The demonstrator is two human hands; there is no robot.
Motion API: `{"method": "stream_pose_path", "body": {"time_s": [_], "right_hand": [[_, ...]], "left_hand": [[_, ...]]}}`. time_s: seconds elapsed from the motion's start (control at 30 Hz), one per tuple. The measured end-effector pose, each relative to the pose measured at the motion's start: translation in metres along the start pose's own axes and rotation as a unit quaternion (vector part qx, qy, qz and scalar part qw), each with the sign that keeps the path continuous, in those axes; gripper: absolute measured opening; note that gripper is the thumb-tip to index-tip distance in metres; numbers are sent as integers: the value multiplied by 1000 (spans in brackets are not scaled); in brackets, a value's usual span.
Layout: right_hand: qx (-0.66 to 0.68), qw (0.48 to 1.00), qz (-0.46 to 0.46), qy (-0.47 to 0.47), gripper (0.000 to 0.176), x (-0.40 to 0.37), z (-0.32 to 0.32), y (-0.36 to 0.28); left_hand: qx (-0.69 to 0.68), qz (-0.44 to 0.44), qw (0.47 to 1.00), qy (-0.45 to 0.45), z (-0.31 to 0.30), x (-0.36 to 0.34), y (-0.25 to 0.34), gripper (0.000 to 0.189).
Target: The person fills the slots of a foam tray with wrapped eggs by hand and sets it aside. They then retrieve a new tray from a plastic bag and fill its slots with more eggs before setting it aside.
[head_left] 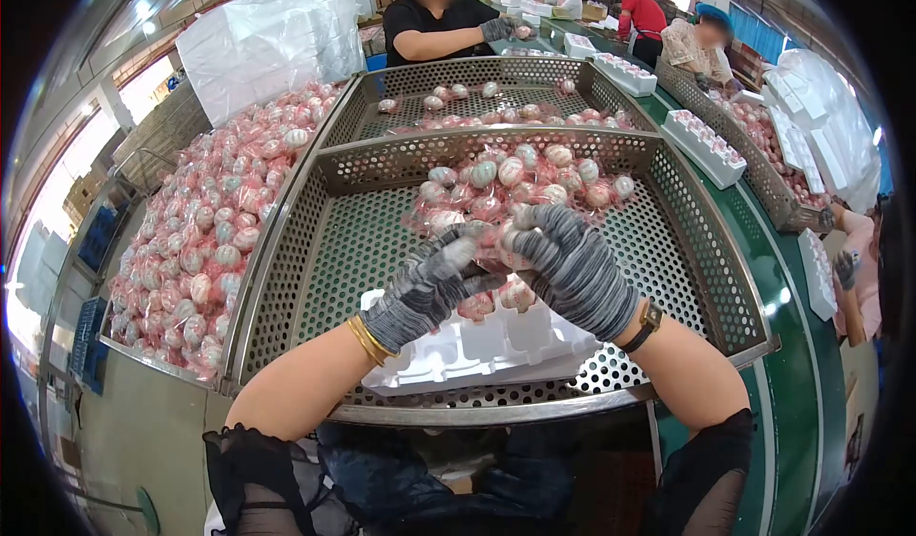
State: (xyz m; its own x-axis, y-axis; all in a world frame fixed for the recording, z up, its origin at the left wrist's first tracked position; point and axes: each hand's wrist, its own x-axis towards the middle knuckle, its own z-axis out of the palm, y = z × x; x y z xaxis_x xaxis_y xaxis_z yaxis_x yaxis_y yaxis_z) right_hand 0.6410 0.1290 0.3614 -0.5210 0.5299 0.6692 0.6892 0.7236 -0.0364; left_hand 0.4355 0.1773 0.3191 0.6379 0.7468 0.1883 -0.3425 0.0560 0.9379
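My left hand (425,283), in a grey striped glove, is closed at the middle of the metal tray, its fingertips on the left side of a wrapped egg (489,247). My right hand (572,267), gloved alike, pinches the same egg's clear and pink wrapper from the right; the fingers hide much of it. Below them lies a white foam tray (458,350) with moulded hollows, where a few wrapped eggs (516,294) sit at the far end. Just beyond my hands is a heap of wrapped eggs (510,174).
The perforated metal tray (320,278) has raised walls. A large pile of wrapped eggs (196,250) lies to the left. Filled foam trays (706,145) stand on the green conveyor (754,226) at right. A co-worker (434,21) works opposite; others are along the line.
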Motion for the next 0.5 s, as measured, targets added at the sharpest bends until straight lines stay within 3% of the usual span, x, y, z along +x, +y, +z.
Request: {"method": "stream_pose_path", "body": {"time_s": [0.03, 0.1, 0.2, 0.23, 0.3, 0.43, 0.47, 0.5], "right_hand": [[-25, 999, -16, -15, 34, 1, 0, -2], [-69, 996, -51, -23, 30, 8, -3, -9], [-62, 993, -85, -47, 31, 8, 8, -12], [-53, 993, -97, -44, 30, 11, 6, -14], [-16, 992, -114, -47, 29, 10, 5, -10], [22, 987, -141, -79, 25, 6, -5, -12], [25, 984, -147, -101, 24, 4, -7, -12], [96, 984, -135, -62, 24, 5, -7, -12]], "left_hand": [[-234, -53, 970, -43, 6, -5, 15, 35], [-58, -2, 998, 6, 7, -6, 7, 38], [10, -7, 999, 40, -12, -3, -16, 39], [-16, -24, 999, 26, -18, 2, -17, 39], [-196, -129, 972, -5, -28, 8, -18, 36], [-258, -204, 944, -27, -25, 7, -10, 36], [-229, -197, 953, -28, -16, 0, 6, 37], [-199, -191, 961, -29, -7, -6, 22, 38]]}}
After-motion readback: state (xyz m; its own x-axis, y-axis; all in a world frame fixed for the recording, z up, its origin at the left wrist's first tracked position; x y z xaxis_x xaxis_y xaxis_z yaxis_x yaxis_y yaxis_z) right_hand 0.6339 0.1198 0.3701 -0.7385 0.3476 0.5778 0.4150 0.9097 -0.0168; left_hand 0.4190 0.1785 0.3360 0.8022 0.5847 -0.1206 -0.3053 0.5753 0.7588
